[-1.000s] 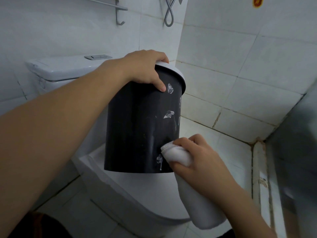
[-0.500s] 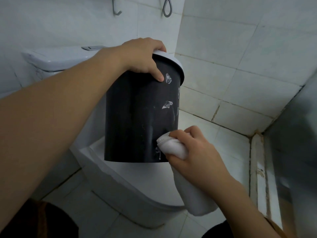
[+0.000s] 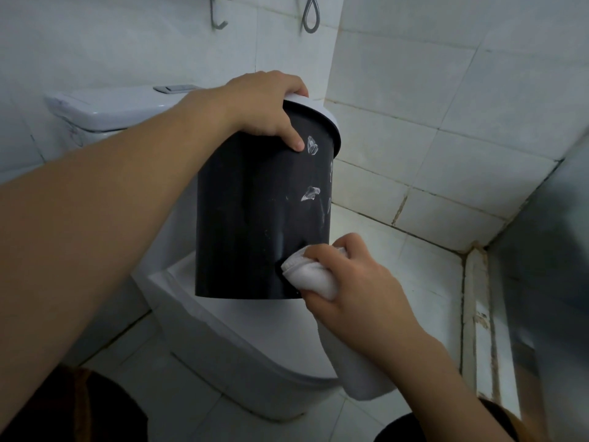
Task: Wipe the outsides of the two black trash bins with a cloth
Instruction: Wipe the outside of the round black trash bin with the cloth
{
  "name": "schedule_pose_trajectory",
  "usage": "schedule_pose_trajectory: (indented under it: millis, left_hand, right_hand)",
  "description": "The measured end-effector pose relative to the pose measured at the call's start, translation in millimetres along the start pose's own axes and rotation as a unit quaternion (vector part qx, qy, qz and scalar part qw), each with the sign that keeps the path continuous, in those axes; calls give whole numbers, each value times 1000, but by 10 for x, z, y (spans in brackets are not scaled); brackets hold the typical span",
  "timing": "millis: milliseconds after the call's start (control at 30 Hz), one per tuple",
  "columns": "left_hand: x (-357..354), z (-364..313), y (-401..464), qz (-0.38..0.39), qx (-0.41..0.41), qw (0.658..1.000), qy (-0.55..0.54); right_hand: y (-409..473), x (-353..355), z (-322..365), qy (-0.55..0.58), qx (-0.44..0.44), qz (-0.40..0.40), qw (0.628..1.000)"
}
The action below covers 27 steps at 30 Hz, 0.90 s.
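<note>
Item: one black trash bin, cylindrical, with a white rim at its top edge, held in the air above a closed white toilet lid and tilted so that the rim leans toward one o'clock. The bin sits at the centre of the head view. Its dark wall bears several pale printed marks along the three o'clock side. Left hand: at twelve o'clock of the bin, fingers curled over the white rim, thumb pressed flat on the outer wall just below it; the bare forearm runs down to eight o'clock. Right hand: at five o'clock of the bin, fingers curled round a bunched white cloth, pressing the wad against the lower wall close to the base edge; the free length of the cloth hangs below the wrist toward six o'clock. Surroundings: white toilet cistern at ten o'clock, with a flush button on top; white tiled wall from twelve to three o'clock, stained grout at its foot; two metal hooks at the top edge; tiled floor below. A second bin does not show in this view.
</note>
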<state>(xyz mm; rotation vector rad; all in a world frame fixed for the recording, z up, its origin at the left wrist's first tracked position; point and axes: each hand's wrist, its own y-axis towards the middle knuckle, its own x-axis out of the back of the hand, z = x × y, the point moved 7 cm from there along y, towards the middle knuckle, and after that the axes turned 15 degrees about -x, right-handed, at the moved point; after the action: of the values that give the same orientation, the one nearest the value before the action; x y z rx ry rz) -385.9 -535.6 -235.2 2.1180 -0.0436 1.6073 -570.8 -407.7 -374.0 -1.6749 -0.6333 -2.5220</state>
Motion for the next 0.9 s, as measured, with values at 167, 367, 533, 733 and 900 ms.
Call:
schedule_pose_trajectory:
  millis: [167,367,533,733,900]
  left_hand:
    - [-3,2,3,-1,-1,1000,3]
    - [-10,-26,1,1,3,1000,4]
    - [10,-32,-30,0,6,1000,4]
    - [26,-39,-66,-1,3,1000,4]
    - [44,-37,-82,-1,3,1000,4]
  right_hand:
    - [-64,-14,-88,-9,-5,15,1000]
    - [24,54,21,39,-26,-26,999]
    - [-77,-29,2,16,-26,8,999]
    - [-172,8,-82,36,-44,1,998]
    - [-196,50,16,23,-45,-59,997]
